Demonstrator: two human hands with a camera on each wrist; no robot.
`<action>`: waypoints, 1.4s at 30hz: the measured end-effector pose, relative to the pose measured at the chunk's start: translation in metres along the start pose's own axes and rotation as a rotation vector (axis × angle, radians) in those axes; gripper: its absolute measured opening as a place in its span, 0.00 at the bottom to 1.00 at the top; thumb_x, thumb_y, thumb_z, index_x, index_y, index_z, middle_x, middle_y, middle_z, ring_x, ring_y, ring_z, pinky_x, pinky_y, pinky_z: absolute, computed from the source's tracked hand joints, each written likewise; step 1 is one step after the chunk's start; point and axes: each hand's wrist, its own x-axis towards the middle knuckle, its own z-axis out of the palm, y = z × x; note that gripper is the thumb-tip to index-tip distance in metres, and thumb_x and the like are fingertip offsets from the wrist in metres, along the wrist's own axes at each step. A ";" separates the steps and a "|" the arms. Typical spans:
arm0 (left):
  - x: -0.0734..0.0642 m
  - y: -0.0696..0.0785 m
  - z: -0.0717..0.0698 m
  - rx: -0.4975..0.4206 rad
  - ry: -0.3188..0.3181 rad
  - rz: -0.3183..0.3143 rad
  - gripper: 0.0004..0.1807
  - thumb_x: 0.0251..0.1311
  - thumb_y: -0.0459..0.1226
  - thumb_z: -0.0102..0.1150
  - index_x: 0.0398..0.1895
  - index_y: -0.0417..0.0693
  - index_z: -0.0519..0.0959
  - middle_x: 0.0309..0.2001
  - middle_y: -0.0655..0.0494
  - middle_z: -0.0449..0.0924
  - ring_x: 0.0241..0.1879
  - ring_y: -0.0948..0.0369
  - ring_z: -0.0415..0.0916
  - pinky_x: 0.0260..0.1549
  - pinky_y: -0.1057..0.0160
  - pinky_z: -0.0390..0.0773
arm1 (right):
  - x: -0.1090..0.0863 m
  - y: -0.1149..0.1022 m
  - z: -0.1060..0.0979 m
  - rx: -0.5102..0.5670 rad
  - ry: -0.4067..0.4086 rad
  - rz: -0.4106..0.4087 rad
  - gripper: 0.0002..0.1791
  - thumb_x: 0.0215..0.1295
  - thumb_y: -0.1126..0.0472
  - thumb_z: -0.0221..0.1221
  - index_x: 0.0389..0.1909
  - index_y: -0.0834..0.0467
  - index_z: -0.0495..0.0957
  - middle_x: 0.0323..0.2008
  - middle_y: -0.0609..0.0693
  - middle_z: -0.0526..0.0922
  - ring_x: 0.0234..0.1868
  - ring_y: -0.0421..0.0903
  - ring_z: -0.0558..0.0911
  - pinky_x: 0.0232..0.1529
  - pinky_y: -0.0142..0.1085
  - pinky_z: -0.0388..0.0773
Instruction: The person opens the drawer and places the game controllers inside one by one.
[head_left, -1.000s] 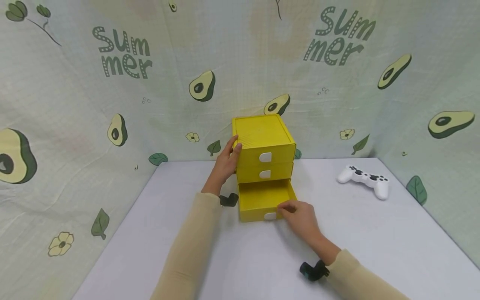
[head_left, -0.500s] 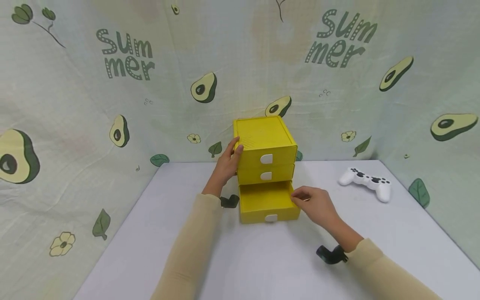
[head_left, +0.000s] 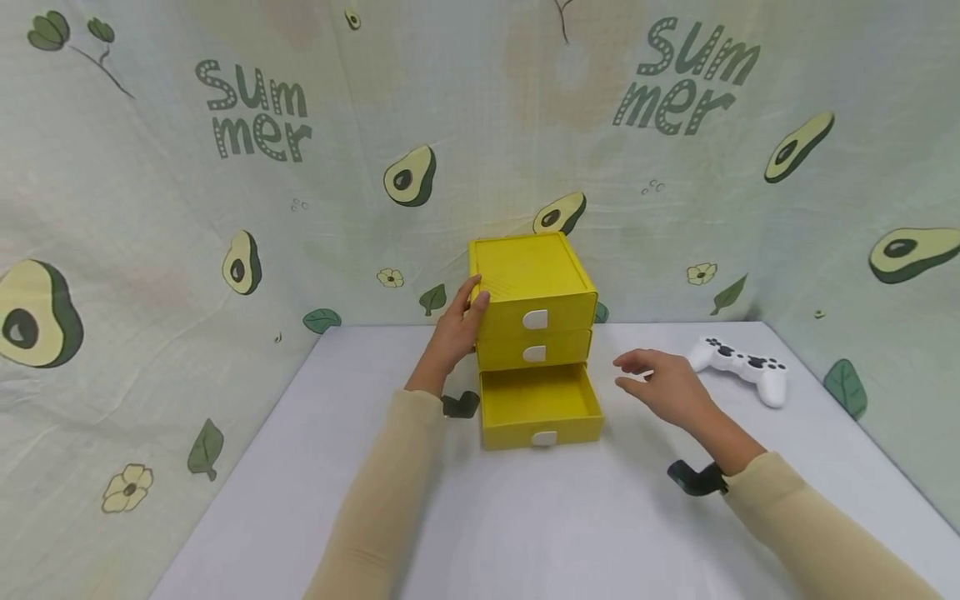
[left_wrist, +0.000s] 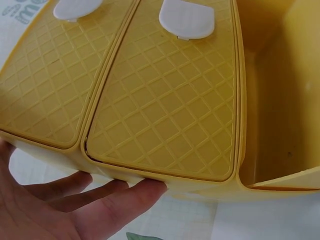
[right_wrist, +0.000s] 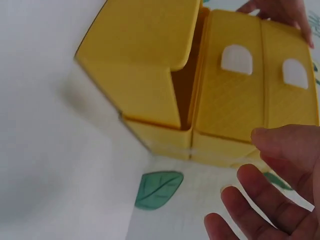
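Note:
A yellow three-drawer box (head_left: pixel 534 267) stands at the back middle of the table, each drawer front bearing a white tab. Its bottom drawer (head_left: pixel 542 432) is pulled out and looks bare inside; the upper two are closed. My left hand (head_left: pixel 455 327) rests against the box's left side, its thumb near the front top corner; in the left wrist view the fingers (left_wrist: pixel 120 205) touch that side wall. My right hand (head_left: pixel 663 386) is in the air right of the drawer, apart from it, fingers loosely bent and holding nothing. A white game controller (head_left: pixel 738 367) lies just beyond it.
The white table (head_left: pixel 570 525) runs up to a hanging cloth (head_left: pixel 465 100) printed with avocados and leaves, which encloses the back and both sides. Each wrist carries a small black camera.
My right hand has left the front of the bottom drawer and moved right and away toward the controller, its fingers spreading apart. The left hand and the drawer stay in place.

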 end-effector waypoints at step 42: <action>0.002 0.000 0.005 0.017 0.038 -0.002 0.29 0.58 0.74 0.35 0.65 0.99 0.48 0.72 0.52 0.61 0.60 0.43 0.72 0.41 0.48 0.83 | 0.045 0.113 -0.035 -0.222 -0.099 0.139 0.44 0.59 0.49 0.64 0.69 0.67 0.57 0.66 0.76 0.57 0.65 0.74 0.56 0.61 0.70 0.56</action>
